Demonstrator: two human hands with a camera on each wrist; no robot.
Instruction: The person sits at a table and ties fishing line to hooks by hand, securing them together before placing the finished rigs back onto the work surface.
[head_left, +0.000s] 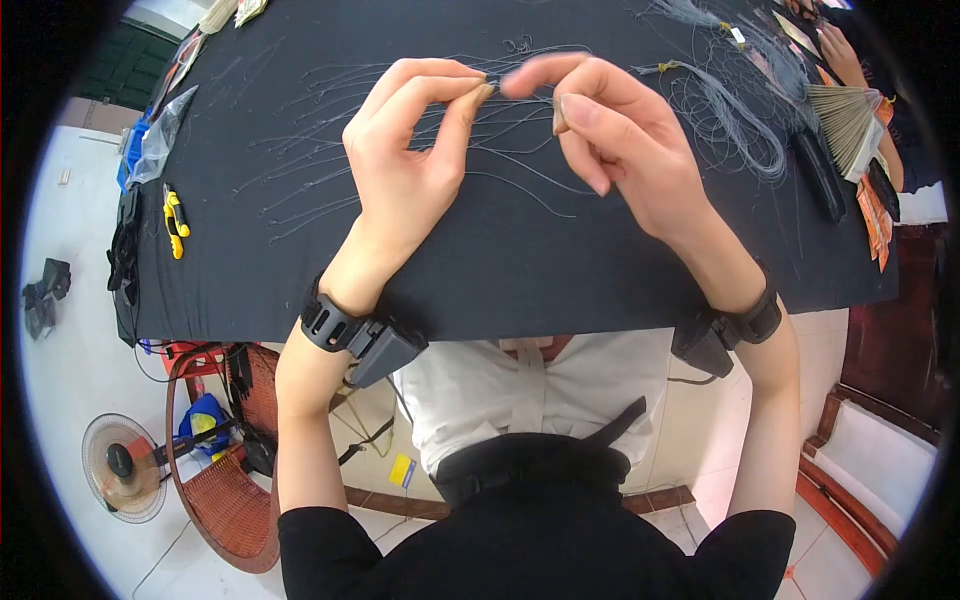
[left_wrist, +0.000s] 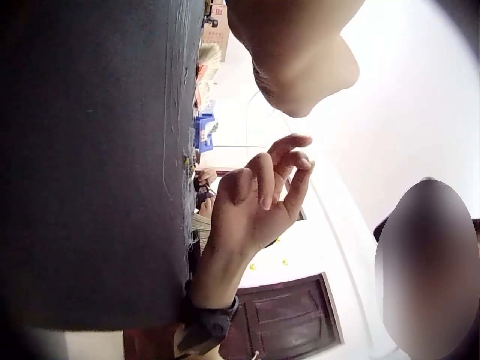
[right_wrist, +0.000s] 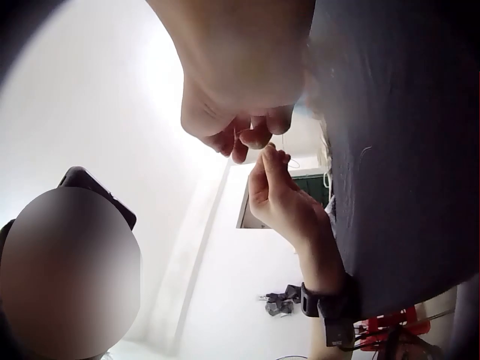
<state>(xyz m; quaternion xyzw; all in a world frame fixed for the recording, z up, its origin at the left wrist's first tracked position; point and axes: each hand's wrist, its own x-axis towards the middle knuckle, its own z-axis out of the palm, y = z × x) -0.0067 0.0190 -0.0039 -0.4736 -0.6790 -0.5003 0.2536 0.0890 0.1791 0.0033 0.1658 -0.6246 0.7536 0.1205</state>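
Thumb and index fingertips of my left hand (head_left: 405,140) pinch a thin grey line above the cloth, in the head view. Close to its right, my right hand (head_left: 640,145) has its thumb against a bent finger, pinching the line, which barely shows there. The right index finger, blurred, reaches toward the left fingertips. Beneath both hands, several thin grey lines (head_left: 315,205) with small loops at their ends lie spread on the black cloth (head_left: 480,280). The wrist views show the left hand (right_wrist: 289,206) and the right hand (left_wrist: 251,214) raised, fingertips close together.
Yellow-handled cutters (head_left: 175,222) lie at the left. A coiled bundle of grey line (head_left: 740,125) sits at the right, beside a fanned stack of cards (head_left: 845,125) and a black case (head_left: 818,175). Another person's hand (head_left: 840,55) is at the far right.
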